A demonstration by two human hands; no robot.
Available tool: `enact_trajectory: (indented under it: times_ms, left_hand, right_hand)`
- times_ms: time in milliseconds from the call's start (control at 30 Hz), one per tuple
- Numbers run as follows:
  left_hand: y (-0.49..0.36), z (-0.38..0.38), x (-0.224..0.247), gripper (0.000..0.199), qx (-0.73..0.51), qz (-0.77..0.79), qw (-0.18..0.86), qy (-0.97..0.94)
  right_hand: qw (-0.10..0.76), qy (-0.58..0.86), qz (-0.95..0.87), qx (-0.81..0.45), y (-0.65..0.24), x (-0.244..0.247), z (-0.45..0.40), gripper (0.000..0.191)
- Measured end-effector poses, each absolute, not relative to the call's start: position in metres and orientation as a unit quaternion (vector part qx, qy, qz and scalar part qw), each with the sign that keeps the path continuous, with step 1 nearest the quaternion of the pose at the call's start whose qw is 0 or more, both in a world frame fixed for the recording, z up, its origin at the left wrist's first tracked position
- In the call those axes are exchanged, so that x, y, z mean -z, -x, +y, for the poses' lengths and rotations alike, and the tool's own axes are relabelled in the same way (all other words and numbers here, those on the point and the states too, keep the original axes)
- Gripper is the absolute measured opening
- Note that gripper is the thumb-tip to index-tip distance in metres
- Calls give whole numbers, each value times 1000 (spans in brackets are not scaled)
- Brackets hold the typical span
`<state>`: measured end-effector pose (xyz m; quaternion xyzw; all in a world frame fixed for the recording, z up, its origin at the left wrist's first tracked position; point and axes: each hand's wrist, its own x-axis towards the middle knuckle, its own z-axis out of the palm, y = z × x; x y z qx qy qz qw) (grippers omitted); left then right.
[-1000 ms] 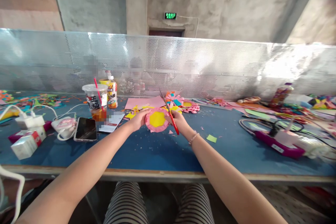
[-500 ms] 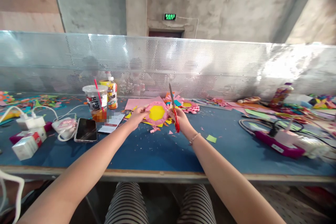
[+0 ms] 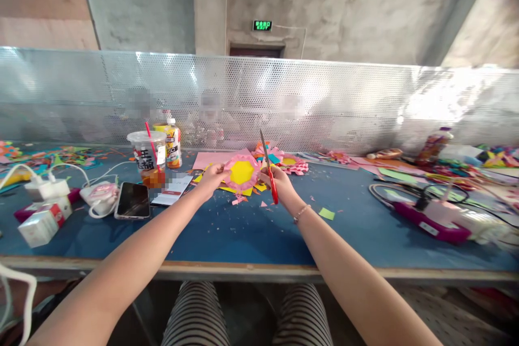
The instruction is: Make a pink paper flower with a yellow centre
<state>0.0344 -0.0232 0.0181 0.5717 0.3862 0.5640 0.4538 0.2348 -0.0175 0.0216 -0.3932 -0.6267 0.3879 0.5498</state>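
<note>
A paper flower [image 3: 242, 174] with a yellow centre and a folded pink rim is held up over the table. Closed on its left edge is my left hand [image 3: 215, 179]. At the flower's right side, my right hand [image 3: 279, 183] grips red-handled scissors [image 3: 273, 184], blades pointing up and away; its fingertips come close to the pink rim, though I cannot tell if they touch it. Behind lie more pink paper flowers [image 3: 294, 164], a pink sheet [image 3: 206, 159] and yellow paper pieces.
Left on the blue table [image 3: 243, 238] are a drink cup [image 3: 144, 159], a bottle [image 3: 173, 146], a phone [image 3: 133, 201] and chargers [image 3: 46, 189]. A purple power strip [image 3: 430, 223] with cables sits right. A perforated metal screen [image 3: 344, 108] stands behind; paper scraps lie about.
The paper flower has tilted slightly, and its pink rim shows its folds more clearly. Both hands stay almost in place, the scissors still in the right one.
</note>
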Motion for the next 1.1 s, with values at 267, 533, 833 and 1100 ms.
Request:
enact_trajectory:
  times_ms: [267,533,833,1100]
  left_hand:
    - [-34,-26,-19,30,-565,343,492,-566]
    - [-36,-27,-20,37,-555,321,520,-564]
    - [-36,-21,-13,31,-570,361,469,-570]
    - [-36,-17,-12,38,-566,373,481,-556]
  right_hand:
    - [553,381,-629,-392,-236,-22,-17,32]
    - [577,378,-640,-339,-237,-26,-22,29]
    - [547,380,-671,-325,-235,-22,-20,24]
    - [527,388,-691,-307,-232,-26,-26,16]
